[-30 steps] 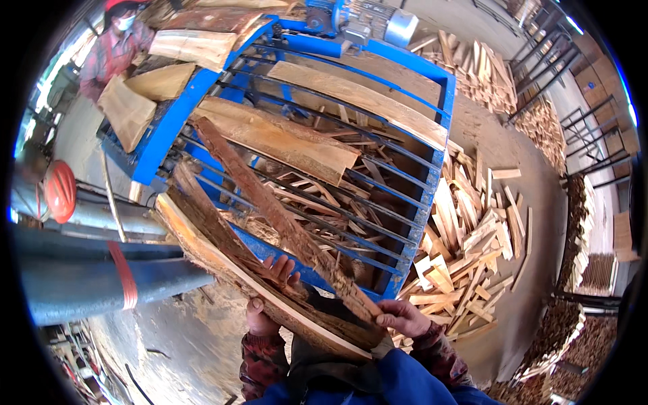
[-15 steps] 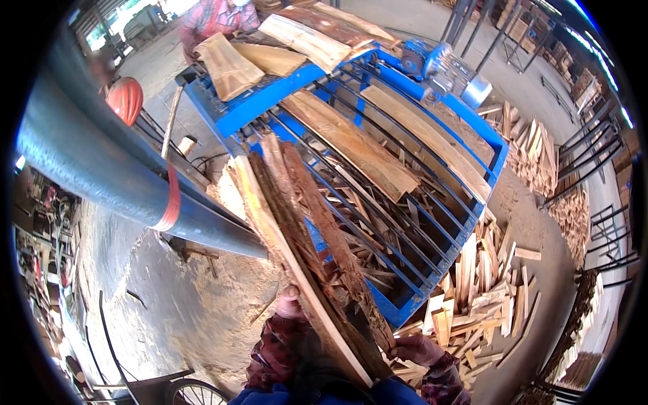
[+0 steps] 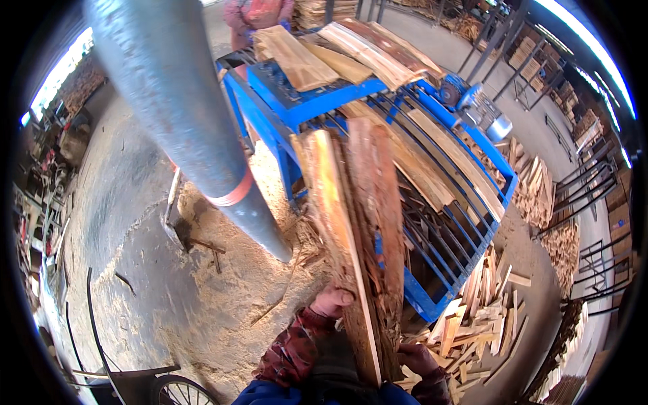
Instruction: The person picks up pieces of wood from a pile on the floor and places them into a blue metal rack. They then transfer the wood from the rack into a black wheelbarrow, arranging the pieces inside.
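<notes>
Long bark-edged wooden slabs stand lengthwise in front of me, their far ends up by the blue metal frame [image 3: 297, 115]. A pale sawn slab [image 3: 332, 192] forms the left side of the bundle, with a reddish-brown bark slab [image 3: 378, 202] beside it. My left hand [image 3: 331, 302] is closed on the bundle's left edge, thumb across the pale slab. Low on the right side, my right hand [image 3: 416, 358] is closed at the bark slab's near end; its fingertips are partly hidden behind the wood.
A thick blue-grey pipe [image 3: 182, 101] with a red band slants down close on my left. Boards [image 3: 297, 57] lie on the blue frame's top and bars. Split offcuts [image 3: 466, 331] are heaped at the right. A person [image 3: 250, 17] stands beyond the frame. A spoked wheel [image 3: 185, 391] shows lower left.
My hands and the slabs have shifted right in view, and the slabs now point more directly away from me. The bark slab has turned its broad face up. The whole view has swung left.
</notes>
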Available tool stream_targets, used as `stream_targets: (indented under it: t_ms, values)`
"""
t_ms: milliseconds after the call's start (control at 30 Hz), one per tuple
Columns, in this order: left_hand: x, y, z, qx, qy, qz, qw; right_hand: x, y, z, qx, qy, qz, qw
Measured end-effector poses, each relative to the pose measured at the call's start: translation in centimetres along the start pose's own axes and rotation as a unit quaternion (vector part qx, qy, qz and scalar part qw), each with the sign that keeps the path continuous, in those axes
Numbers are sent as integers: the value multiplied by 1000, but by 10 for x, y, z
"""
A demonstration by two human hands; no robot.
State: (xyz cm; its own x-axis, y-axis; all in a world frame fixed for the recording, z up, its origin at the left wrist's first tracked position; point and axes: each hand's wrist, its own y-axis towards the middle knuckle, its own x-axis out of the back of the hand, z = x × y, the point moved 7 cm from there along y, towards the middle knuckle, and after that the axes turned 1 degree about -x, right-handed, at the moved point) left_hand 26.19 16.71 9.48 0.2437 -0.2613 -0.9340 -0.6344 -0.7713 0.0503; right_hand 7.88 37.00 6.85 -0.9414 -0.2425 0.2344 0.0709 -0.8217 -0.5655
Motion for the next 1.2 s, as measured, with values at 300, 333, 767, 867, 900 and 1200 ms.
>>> stream_targets:
  t_ms: [300,333,767,867,900,1200]
  values:
    - [-42,-74,-68,45,296,-16,954,-47,16,17,76,-89,-5,993]
    - [-40,-77,-68,17,310,14,950,-44,19,0,50,-81,4,995]
    - [-14,-213,-114,-277,266,-116,916,-92,68,91,14,-192,292,937]
    - [15,-245,-98,-309,105,-137,935,-105,80,95,179,-270,320,890]
    - [18,-254,-91,-335,15,-128,933,-114,72,120,195,-338,322,863]
    - [44,-332,-101,-444,-17,-157,882,-206,50,199,411,-283,463,733]
